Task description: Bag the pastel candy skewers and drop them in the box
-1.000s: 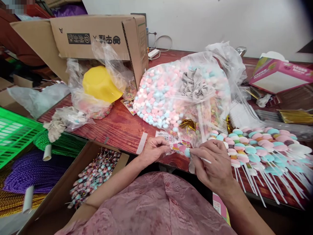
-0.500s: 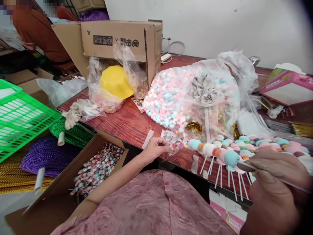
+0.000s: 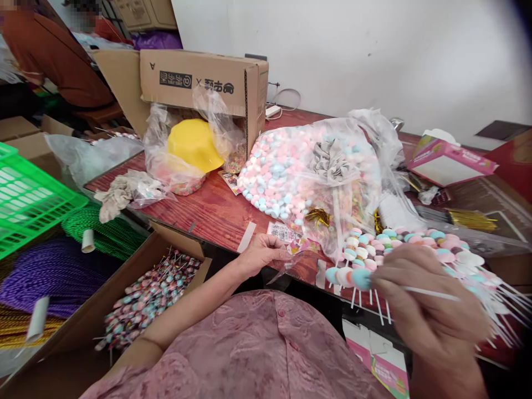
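Note:
My left hand (image 3: 262, 255) pinches a small clear plastic bag with a colourful print (image 3: 302, 246) between thumb and fingers at the table's front edge. My right hand (image 3: 428, 296) is closed around the white stick of a marshmallow skewer (image 3: 348, 277). Its blue and white sweets point left toward the bag, with a gap between them. Behind and below that hand lie several more marshmallow skewers (image 3: 374, 246), their white sticks jutting over the edge. The fingers hide part of the held skewer.
A large clear bag of pastel marshmallows (image 3: 270, 177) lies on the red table (image 3: 203, 213). Behind stand a cardboard box (image 3: 199, 77) and a yellow bowl-like piece (image 3: 193, 144). Finished-looking sticks fill a floor-side carton (image 3: 149, 293). A green basket (image 3: 33, 205) and a person (image 3: 54, 61) are at left.
The view has swung right. The skewer in my right hand has drawn away from the bag's mouth and sits lower. My left hand keeps its pinch on the bag.

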`<action>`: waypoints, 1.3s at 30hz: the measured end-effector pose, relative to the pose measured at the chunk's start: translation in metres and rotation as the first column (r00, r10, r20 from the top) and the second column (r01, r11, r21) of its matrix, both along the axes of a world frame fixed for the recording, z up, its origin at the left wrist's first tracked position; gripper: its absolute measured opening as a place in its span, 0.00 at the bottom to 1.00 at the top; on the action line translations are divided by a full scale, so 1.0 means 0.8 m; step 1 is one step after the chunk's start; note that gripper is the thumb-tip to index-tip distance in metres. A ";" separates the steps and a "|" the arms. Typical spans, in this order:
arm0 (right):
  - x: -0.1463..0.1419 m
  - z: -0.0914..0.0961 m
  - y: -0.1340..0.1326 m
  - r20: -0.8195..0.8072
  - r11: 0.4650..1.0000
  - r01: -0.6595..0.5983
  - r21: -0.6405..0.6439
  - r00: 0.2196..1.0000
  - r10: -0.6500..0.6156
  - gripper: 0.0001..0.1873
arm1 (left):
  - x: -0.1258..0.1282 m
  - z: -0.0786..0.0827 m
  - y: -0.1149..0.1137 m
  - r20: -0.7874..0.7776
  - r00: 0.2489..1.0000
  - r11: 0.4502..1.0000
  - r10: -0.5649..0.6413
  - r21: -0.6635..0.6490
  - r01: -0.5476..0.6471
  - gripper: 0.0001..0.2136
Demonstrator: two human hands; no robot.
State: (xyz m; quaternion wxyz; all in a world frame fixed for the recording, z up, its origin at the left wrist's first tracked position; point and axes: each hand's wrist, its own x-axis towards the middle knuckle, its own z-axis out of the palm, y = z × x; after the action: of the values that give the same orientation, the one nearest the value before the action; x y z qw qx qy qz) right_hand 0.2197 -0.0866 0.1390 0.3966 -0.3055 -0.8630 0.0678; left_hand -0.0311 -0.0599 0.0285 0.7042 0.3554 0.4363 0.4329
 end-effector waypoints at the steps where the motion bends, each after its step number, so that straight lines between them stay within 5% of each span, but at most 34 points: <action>1: -0.009 0.000 0.002 0.084 0.999 -0.032 0.016 0.996 0.031 0.06 | 0.000 0.004 0.000 -0.010 0.999 0.999 -0.034 0.013 0.034 0.16; 6: -0.036 -0.002 0.019 0.301 0.998 -0.007 0.064 0.954 -0.013 0.09 | -0.003 0.025 0.007 -0.091 0.994 0.982 -0.053 0.175 0.069 0.14; 11: -0.042 0.000 0.024 0.458 0.991 -0.115 0.068 0.886 0.071 0.09 | -0.012 0.040 0.016 -0.126 0.992 0.960 -0.033 0.273 0.066 0.12; 18: -0.062 -0.009 0.043 0.589 0.965 -0.225 -0.135 0.764 0.261 0.15 | -0.017 0.040 0.020 -0.195 0.971 0.905 -0.140 0.372 0.206 0.12; 27: -0.048 -0.020 0.060 0.322 0.848 -0.353 -0.395 0.811 0.488 0.16 | -0.011 0.029 0.013 -0.262 0.952 0.816 -0.161 0.508 0.278 0.12; 32: -0.010 -0.007 0.061 0.112 0.807 -0.375 -0.455 0.876 0.470 0.12 | -0.014 0.018 0.015 -0.240 0.962 0.851 -0.127 0.473 0.230 0.15; 35: 0.024 0.007 0.059 -0.049 0.855 -0.373 -0.361 0.923 0.382 0.11 | -0.019 0.005 0.015 -0.217 0.975 0.884 -0.054 0.443 0.148 0.16; 39: 0.049 0.016 0.045 -0.138 0.972 -0.125 -0.199 0.986 0.098 0.13 | -0.017 -0.008 0.012 -0.213 0.977 0.903 -0.018 0.417 0.108 0.14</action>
State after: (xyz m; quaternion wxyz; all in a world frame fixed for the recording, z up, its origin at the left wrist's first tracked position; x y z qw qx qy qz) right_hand 0.2593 -0.0508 0.1519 0.4122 -0.2912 -0.8401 0.1989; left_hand -0.0448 -0.0501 0.0223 0.5749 0.5569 0.3892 0.4558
